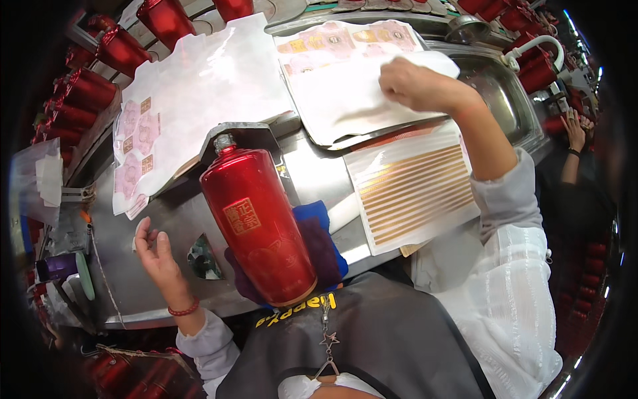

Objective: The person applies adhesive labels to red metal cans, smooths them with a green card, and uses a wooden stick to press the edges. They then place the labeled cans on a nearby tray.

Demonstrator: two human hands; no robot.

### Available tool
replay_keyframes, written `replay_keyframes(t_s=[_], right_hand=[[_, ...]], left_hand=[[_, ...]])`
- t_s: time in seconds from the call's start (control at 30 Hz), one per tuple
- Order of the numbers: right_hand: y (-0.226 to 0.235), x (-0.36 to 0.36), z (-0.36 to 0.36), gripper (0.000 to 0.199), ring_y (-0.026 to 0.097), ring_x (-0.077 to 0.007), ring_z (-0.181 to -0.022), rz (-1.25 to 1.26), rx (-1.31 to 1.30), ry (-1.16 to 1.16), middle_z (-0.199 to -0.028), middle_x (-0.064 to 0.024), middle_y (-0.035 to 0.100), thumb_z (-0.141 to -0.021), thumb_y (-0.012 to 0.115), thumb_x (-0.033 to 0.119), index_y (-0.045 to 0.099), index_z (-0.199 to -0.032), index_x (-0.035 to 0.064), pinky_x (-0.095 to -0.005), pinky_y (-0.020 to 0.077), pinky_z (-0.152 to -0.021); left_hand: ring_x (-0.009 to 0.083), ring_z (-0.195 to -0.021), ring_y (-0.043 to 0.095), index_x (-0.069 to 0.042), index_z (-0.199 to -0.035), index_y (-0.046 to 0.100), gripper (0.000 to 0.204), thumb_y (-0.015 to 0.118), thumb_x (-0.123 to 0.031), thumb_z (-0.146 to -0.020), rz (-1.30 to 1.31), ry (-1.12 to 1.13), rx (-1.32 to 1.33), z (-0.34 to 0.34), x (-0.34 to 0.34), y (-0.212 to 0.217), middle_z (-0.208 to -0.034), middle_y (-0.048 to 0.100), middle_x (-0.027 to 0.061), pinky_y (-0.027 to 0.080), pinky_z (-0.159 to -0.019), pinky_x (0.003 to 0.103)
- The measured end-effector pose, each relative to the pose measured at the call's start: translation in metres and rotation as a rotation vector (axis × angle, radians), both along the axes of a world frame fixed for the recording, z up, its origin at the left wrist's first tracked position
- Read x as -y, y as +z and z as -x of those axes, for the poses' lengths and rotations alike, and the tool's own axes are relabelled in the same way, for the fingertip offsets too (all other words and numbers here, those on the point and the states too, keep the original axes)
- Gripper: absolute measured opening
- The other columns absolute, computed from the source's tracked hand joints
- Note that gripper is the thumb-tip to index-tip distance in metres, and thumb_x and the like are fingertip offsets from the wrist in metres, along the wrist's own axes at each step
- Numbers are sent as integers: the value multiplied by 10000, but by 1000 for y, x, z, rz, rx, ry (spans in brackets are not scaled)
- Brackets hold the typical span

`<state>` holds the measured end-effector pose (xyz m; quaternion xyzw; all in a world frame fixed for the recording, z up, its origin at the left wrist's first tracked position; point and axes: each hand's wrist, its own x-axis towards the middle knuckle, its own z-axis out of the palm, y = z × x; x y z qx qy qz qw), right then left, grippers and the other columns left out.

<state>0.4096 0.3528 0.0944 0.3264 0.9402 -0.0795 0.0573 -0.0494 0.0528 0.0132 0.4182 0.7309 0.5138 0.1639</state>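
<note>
A glossy red bottle [256,223] with a gold square emblem lies tilted in front of me, its neck toward the far side and its base near my apron. Beneath it are folded purple and blue cloths [319,229]. To its left, my left hand [159,263] is raised over the metal worktop, fingers apart, holding nothing. My right hand [415,85] is closed above a white paper sheet [325,96] on a tray; whatever its curled fingers pinch is hidden. Pink-and-gold printed decals [345,40] show at the sheet's far edge.
Another stack of white sheets [212,80] with pink prints lies at the far left. A gold-striped sheet [415,193] is at the right, near a metal sink [495,93] with a white faucet [541,43]. Red bottles [86,90] line the left. Another person's hand [573,130] shows far right.
</note>
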Motion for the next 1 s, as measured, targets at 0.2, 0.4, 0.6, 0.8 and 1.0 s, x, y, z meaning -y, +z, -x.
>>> replay_keyframes(t_s=[0.2,0.4,0.6,0.8,1.0], right_hand=[[-38,-50,-16,528,622,-366,-1162,-402,-191,-108,-1349,-138,605,-908,712,169,580,-1418,142,-439,509,-992],[-36,-75,-4,279,627,-299,-1074,-355,68,-228,-1182,-85,690,-905,684,157,692,-1173,79,-423,519,-935],[-4,-55,-116,172,676,-351,-877,-553,-682,-395,-1012,-156,712,-922,696,149,711,-1051,37,-403,531,-798],[15,83,-303,252,639,-262,-987,-121,-1325,-1130,-1133,-75,679,-988,651,185,664,-1206,60,-416,540,-834],[-83,294,-398,342,657,-313,-949,238,-2284,-1188,-1164,-149,672,-1007,655,211,584,-1286,26,-435,579,-698]], left_hand=[[178,-1147,482,-17,-1400,547,410,594,-158,-1018,9,-67,40,-14,-11,4,-1337,517,83,412,-1031,338],[171,-1146,487,-21,-1397,549,403,597,-162,-1023,-5,-58,-23,-16,12,-8,-1333,511,80,427,-1024,329],[161,-1114,493,-24,-1380,566,377,596,-147,-1025,3,-126,-22,-35,12,-13,-1328,522,91,433,-1009,319],[146,-1066,492,-36,-1380,569,371,583,-159,-1030,3,-180,10,-36,8,-22,-1305,527,76,445,-952,295],[155,-1147,521,-7,-1385,557,381,570,-180,-1046,-31,-171,43,-27,10,-25,-1347,548,84,430,-1014,303]])
